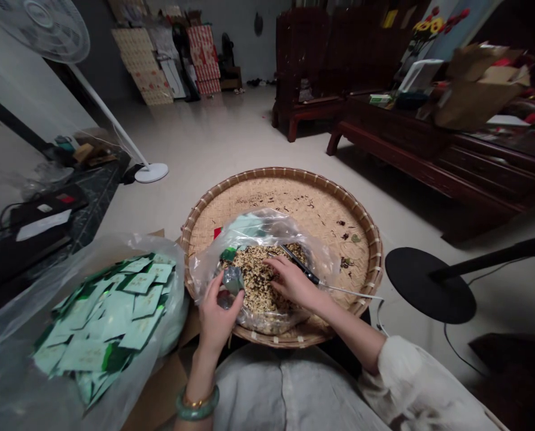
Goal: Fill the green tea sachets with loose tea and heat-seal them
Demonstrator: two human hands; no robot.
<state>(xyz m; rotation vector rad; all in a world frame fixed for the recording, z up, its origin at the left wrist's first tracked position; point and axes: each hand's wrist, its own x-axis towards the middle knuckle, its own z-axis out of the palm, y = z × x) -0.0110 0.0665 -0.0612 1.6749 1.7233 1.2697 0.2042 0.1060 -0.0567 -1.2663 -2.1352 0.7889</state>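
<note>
The left hand (218,317) pinches a small shiny packet (232,280). The right hand (292,281) lies half open on dry leaves (254,281).

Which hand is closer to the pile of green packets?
The left hand, holding a foil sachet, is nearer, just right of the green packets. The right hand is farther right, inside the clear bag.
</note>
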